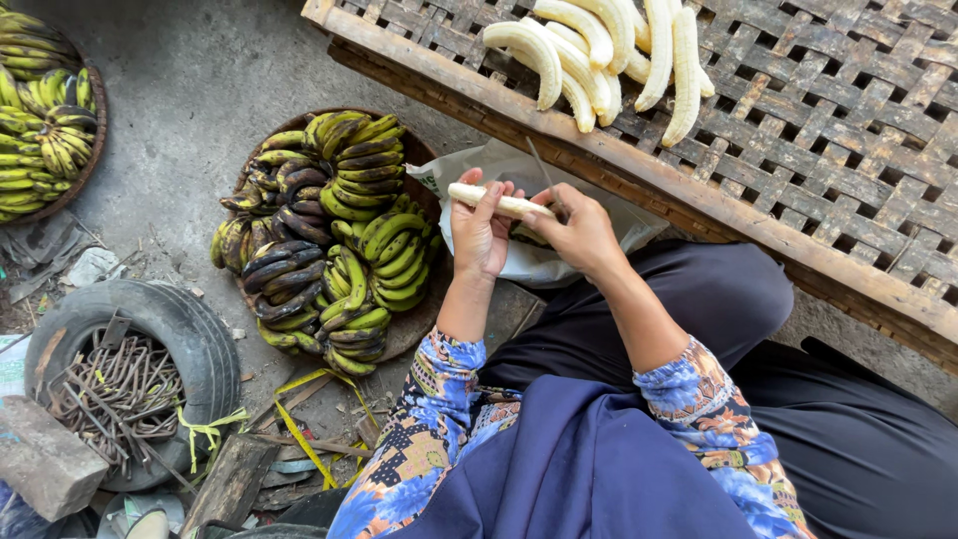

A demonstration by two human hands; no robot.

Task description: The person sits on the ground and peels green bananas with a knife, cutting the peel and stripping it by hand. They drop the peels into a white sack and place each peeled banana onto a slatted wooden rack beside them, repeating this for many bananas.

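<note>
Both hands meet in front of the person's lap: the left hand (479, 232) is wrapped round one end of a pale peeled banana (496, 203), fingers curled over it so the fruit lies crosswise and steady, while the right hand (579, 232) grips the other end together with a thin blade or stick (542, 172) that rises from the fist, apparently angled to scrape or trim the fruit; what kind of tool it is cannot be told. Directly beneath the hands lies a pale plastic bag (539, 262), spread where trimmings would fall. Just beyond, on the far right, a woven bamboo rack (828, 130) carries a cluster of peeled bananas (599, 55) laid side by side within easy reach, and its open weave seems suited to airing them. To the left of the hands, a round shallow basket (411, 334) on the ground holds bunches of unpeeled green and blackened bananas (329, 230), set close enough to pick from without rising. Farther left, a second basket of green bananas (45, 120) sits at the far corner, and near it an old tyre (195, 334) is filled with thin dark sticks (115, 394), with a stone block (40, 454) beside it
</note>
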